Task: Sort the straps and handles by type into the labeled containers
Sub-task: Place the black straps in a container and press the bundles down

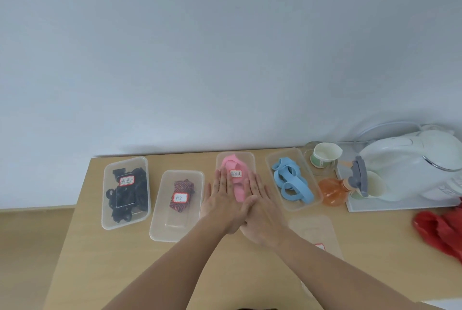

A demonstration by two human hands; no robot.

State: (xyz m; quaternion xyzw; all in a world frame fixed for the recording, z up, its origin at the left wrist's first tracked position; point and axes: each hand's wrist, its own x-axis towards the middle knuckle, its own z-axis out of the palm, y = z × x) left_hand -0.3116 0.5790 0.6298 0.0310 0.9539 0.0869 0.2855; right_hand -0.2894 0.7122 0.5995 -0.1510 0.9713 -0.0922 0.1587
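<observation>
Pressing down on the container [249, 159] of pink straps [233, 162], mid-row on the surface [112, 272], with left grip [222, 195] and right grip [261, 200] splayed flat, clutching nothing; seemingly seating its lid on a finished lot.

We lose the near half of the pink container [250, 157] under the left hand [222, 199] and right hand [262, 209], both flat over it, so we can't tell how the pink straps [233, 163] lie there. Its label [236, 173] is too blurred to read. Near right, a forearm covers part of the clear lid [315, 227] and its tag [320, 246]. Far right, the white kettle [410, 159] and red cloth [440, 232] run off the edge
</observation>
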